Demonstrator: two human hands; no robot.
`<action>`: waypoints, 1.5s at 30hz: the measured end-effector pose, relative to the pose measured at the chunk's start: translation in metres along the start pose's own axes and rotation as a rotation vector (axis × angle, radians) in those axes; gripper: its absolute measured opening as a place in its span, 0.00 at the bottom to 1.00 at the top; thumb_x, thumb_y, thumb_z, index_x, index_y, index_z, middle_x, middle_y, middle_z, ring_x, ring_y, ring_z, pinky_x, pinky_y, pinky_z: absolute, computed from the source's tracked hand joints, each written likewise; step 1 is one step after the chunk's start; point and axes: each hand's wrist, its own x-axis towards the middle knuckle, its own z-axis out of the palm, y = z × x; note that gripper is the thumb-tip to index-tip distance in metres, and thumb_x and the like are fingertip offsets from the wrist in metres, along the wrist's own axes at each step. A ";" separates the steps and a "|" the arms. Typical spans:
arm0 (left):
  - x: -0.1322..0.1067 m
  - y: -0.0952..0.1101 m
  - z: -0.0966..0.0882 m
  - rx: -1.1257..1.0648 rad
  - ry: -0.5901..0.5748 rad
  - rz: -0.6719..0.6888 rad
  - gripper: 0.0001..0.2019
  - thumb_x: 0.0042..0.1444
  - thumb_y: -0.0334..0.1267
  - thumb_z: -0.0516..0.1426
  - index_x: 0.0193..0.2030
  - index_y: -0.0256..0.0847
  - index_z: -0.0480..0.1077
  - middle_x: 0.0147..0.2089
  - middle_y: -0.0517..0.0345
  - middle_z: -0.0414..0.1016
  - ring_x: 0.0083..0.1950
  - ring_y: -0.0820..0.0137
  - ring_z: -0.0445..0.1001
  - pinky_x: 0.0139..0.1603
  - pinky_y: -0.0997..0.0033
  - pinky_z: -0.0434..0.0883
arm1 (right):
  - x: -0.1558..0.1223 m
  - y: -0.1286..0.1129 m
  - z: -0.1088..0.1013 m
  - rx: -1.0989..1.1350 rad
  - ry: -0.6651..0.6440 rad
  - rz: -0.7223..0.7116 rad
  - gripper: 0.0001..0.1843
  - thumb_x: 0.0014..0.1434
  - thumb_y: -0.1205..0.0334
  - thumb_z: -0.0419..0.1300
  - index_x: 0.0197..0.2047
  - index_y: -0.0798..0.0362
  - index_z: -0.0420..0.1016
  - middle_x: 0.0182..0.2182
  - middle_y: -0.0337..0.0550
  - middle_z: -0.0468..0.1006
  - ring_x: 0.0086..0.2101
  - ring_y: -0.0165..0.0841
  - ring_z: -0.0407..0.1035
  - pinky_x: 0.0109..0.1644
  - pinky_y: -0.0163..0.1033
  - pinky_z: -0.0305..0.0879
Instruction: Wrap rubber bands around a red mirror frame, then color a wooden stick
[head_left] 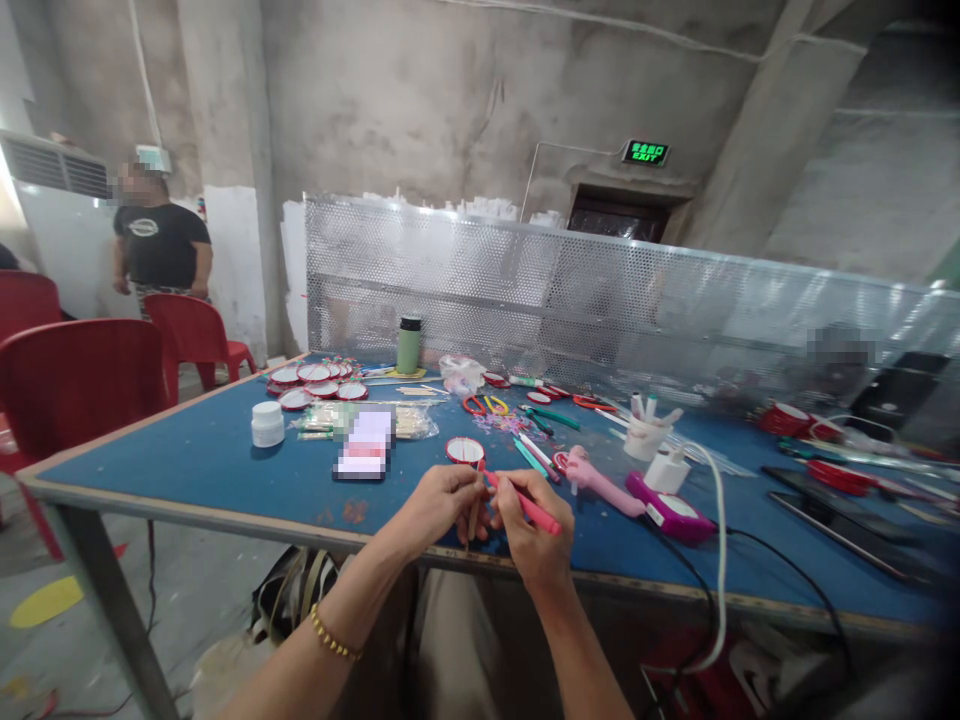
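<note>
currently, the left hand (pixel 442 502) and the right hand (pixel 540 550) work close together over the near edge of the desk (pixel 187 440). the left hand is closed in a pinch on a thin stick (pixel 472 522), held roughly upright. the right hand is closed around a pink pen (pixel 541 515) in a writing grip; the front end of the pen points at the upper part of the stick. contact between pen and stick cannot be determined.

directly beyond the left hand, a round disc (pixel 465 450) with a red rim lies flat on the desk. to its left are a phone (pixel 367 445) with a lit screen, a plastic packet (pixel 420 422) and a white jar (pixel 267 425). a group of similar discs (pixel 316 374) lies behind the phone. a green bottle (pixel 409 348) stands upright near the far edge. to the right of the hands, a pink tool (pixel 596 478) lies beside a purple box (pixel 673 510); behind these, a white cup (pixel 645 438) holds markers (pixel 651 407).
</note>
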 end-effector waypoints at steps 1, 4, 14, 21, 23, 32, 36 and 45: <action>0.000 -0.001 0.000 0.000 -0.003 0.001 0.17 0.57 0.51 0.55 0.30 0.37 0.66 0.25 0.57 0.74 0.21 0.72 0.73 0.18 0.78 0.66 | 0.000 0.000 0.000 0.003 -0.001 0.001 0.08 0.64 0.63 0.56 0.35 0.53 0.75 0.23 0.38 0.75 0.21 0.29 0.71 0.26 0.33 0.67; 0.000 -0.001 0.000 0.010 -0.005 0.007 0.16 0.57 0.50 0.55 0.29 0.37 0.65 0.24 0.57 0.73 0.21 0.73 0.72 0.18 0.78 0.66 | 0.000 0.000 0.000 0.008 -0.010 0.000 0.08 0.64 0.63 0.56 0.34 0.53 0.75 0.23 0.38 0.75 0.21 0.29 0.70 0.25 0.33 0.67; 0.001 0.000 0.000 0.013 -0.005 0.012 0.16 0.58 0.50 0.55 0.29 0.37 0.65 0.23 0.57 0.73 0.20 0.73 0.71 0.18 0.78 0.66 | 0.000 0.002 0.000 -0.012 -0.023 0.006 0.08 0.63 0.63 0.57 0.34 0.53 0.75 0.23 0.38 0.75 0.21 0.30 0.71 0.25 0.33 0.67; 0.001 -0.001 0.000 0.009 -0.001 0.000 0.17 0.57 0.51 0.55 0.29 0.38 0.65 0.22 0.59 0.72 0.20 0.73 0.72 0.17 0.78 0.66 | 0.000 -0.001 0.000 -0.013 -0.014 -0.017 0.08 0.63 0.63 0.57 0.33 0.53 0.75 0.23 0.38 0.75 0.21 0.30 0.72 0.26 0.32 0.67; 0.001 -0.001 0.000 0.015 -0.002 0.004 0.17 0.57 0.51 0.55 0.29 0.38 0.65 0.22 0.59 0.72 0.20 0.73 0.71 0.18 0.78 0.66 | 0.001 -0.003 0.000 -0.024 -0.015 -0.025 0.08 0.63 0.63 0.57 0.33 0.53 0.75 0.23 0.38 0.76 0.22 0.30 0.72 0.26 0.33 0.67; 0.001 -0.003 0.000 0.011 -0.004 0.004 0.17 0.57 0.52 0.55 0.30 0.38 0.65 0.23 0.58 0.72 0.20 0.72 0.72 0.18 0.78 0.65 | 0.002 -0.002 0.000 -0.020 -0.017 -0.032 0.08 0.63 0.64 0.57 0.33 0.53 0.75 0.23 0.37 0.75 0.21 0.29 0.71 0.26 0.33 0.67; 0.000 -0.002 0.000 0.002 0.008 -0.013 0.16 0.57 0.50 0.56 0.31 0.38 0.66 0.25 0.57 0.74 0.21 0.72 0.73 0.18 0.78 0.66 | 0.000 0.000 0.000 0.003 0.029 -0.004 0.07 0.63 0.64 0.56 0.34 0.53 0.73 0.22 0.36 0.74 0.19 0.28 0.70 0.26 0.33 0.67; -0.001 0.003 0.001 -0.005 0.004 -0.018 0.17 0.56 0.51 0.56 0.30 0.37 0.66 0.24 0.57 0.74 0.21 0.72 0.73 0.18 0.77 0.66 | 0.000 -0.001 -0.001 -0.042 0.000 -0.018 0.09 0.64 0.62 0.56 0.34 0.53 0.74 0.23 0.38 0.74 0.20 0.29 0.70 0.25 0.33 0.66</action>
